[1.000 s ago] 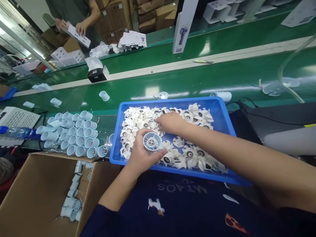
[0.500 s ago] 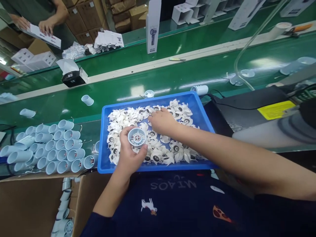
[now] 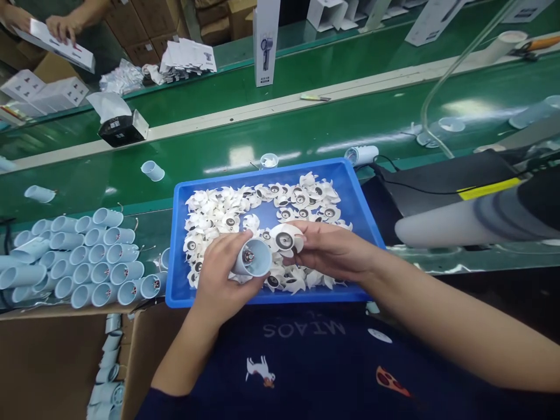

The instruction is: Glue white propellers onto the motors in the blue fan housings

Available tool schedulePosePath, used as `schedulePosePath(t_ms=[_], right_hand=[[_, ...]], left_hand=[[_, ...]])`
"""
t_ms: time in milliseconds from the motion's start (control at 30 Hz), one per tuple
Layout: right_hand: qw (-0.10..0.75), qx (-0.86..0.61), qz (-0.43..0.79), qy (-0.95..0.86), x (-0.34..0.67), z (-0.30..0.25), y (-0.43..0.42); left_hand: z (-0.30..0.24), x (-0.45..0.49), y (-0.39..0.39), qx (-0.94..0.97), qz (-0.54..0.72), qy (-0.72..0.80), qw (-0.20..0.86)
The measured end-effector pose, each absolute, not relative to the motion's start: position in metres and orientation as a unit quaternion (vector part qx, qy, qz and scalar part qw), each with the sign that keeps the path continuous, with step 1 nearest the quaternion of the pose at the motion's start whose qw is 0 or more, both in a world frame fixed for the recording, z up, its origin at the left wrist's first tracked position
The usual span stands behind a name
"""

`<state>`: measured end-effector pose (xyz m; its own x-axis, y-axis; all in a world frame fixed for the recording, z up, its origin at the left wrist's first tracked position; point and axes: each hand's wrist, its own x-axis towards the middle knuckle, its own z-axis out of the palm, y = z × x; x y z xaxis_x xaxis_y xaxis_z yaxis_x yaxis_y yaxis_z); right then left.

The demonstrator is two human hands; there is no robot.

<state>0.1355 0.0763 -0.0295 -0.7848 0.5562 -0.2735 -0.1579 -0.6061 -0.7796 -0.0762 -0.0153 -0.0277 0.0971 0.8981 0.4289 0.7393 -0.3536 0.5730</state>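
My left hand point(image 3: 221, 274) grips a pale blue plastic cylindrical housing point(image 3: 254, 258), tilted with its open end showing a small dark-and-copper part inside. My right hand point(image 3: 332, 251) holds a white plastic fan impeller point(image 3: 284, 239) by its edge, just to the right of the housing and almost touching it. Both hands are above a blue plastic tray point(image 3: 262, 177), which holds a heap of similar white impellers point(image 3: 245, 204). Part of the heap lies hidden under my hands.
Several rows of pale blue housings point(image 3: 96, 256) stand left of the tray, with more in a cardboard box point(image 3: 52, 364) below. A green conveyor belt point(image 3: 245, 137) runs behind the tray. Beyond it, a co-worker's hands point(image 3: 61, 28) hold a white card.
My right hand has moved from the heap and now holds an impeller beside the housing. My left hand has turned the housing, bringing its open end into view instead of its grille end.
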Motion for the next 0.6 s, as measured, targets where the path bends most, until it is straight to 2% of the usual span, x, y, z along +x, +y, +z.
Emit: schedulePosePath(t_ms=[200, 433, 500, 600], right_hand=[[0.244, -0.210, 0.810, -0.490, 0.137, -0.019, 0.070], [0.235, -0.209, 0.750, -0.582, 0.143, -0.018, 0.070], [0.261, -0.229, 0.626, -0.699, 0.141, -0.018, 0.068], [0.306, -0.247, 0.363, -0.845, 0.133, -0.015, 0.060]], left_hand=[[-0.020, -0.066, -0.017, 0.760, 0.324, 0.561, 0.038], [-0.016, -0.061, -0.017, 0.762, 0.312, 0.568, 0.014], [-0.017, -0.058, -0.016, 0.769, 0.307, 0.561, 0.007], [-0.020, -0.052, -0.019, 0.784, 0.321, 0.532, -0.007]])
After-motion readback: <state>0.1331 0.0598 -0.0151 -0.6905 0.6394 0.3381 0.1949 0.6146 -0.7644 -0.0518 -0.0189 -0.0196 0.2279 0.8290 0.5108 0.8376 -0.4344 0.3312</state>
